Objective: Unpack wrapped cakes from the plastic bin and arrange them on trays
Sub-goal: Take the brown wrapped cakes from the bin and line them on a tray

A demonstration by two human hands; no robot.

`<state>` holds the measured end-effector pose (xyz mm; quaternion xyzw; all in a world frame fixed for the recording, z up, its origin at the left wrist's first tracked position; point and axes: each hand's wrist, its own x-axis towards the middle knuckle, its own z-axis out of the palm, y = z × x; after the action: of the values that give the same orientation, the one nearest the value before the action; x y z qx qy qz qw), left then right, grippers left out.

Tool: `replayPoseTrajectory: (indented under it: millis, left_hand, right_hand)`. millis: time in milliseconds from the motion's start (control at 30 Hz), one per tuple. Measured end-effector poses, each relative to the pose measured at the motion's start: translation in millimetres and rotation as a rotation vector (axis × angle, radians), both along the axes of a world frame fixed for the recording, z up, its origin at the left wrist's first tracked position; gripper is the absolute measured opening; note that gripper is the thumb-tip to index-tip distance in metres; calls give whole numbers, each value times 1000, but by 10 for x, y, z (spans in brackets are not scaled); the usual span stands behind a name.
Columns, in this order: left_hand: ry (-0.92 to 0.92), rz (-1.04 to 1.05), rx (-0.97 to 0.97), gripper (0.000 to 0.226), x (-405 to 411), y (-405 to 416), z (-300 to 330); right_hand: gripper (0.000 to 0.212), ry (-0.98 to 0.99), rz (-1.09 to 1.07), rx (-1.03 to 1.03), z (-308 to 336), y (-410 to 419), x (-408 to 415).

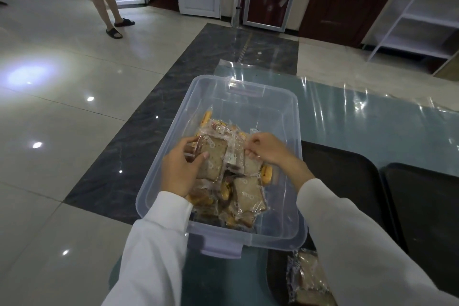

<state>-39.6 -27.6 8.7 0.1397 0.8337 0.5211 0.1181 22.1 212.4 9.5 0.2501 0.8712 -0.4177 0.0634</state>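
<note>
Head view, one moment, contents as seen: clear plastic bin (pixel 248 97) stood on a glass-topped surface (pixel 372 119), its lid off, its near latch facing the wearer; wrapped cakes (pixel 246 194) lay heaped inside, mostly toward the near and left part of the bin. Left hand (pixel 180 169) reached in from the near-left corner, white sleeve (pixel 154 243) to the wrist, palm down, fingers curled over the left edge of one brown wrapped cake (pixel 213 156) at the top of the heap, thumb laid across its near side; closed on that cake. Right hand (pixel 265 149) came in over the right wall, wrist bent, fingers drawn together and pinching clear wrapper at the right of the same top layer; which packet it pinched could not be told. Both forearms angled inward, hands near each other, not touching. Black trays (pixel 347 176) sat on the surface just right of the bin; one wrapped cake (pixel 308 278) lay on a dark tray near the bottom edge, partly hidden by the right sleeve. Second person's legs (pixel 109 7) stood on the tiled floor (pixel 49 107), far left.
</note>
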Motion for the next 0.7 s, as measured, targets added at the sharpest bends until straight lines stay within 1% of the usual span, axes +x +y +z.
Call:
replayPoseTrajectory:
  millis: [100, 200, 267, 300, 333, 367, 433, 567, 700]
  left_hand:
    - [33, 34, -31, 38, -12, 1, -19]
    - [43, 35, -49, 39, -33, -3, -58]
    - [54, 28, -46, 38, -48, -14, -85]
    - [60, 26, -44, 37, -56, -16, -95]
    - [63, 27, -43, 37, -56, -16, -96]
    - [60, 28, -46, 36, -52, -18, -94]
    - [49, 32, -51, 37, -55, -14, -91]
    - [35, 22, -58, 39, -55, -12, -83]
    - [21, 29, -68, 42, -55, -14, -77]
  right_hand:
    - [20, -313, 141, 195, -241, 23, -52]
    - [17, -450, 219, 317, -439, 2, -93]
    - [20, -533, 247, 356, -546, -22, -125]
    - [16, -570, 265, 370, -608, -24, -144]
    - [10, -591, 284, 382, -670, -21, -152]
    - [11, -602, 291, 389, -717, -21, -154]
    - [18, -606, 306, 418, -783, -19, -168]
    - [20, -624, 345, 470, -824, -22, -189]
    - [32, -697, 429, 427, -774, 12, -153]
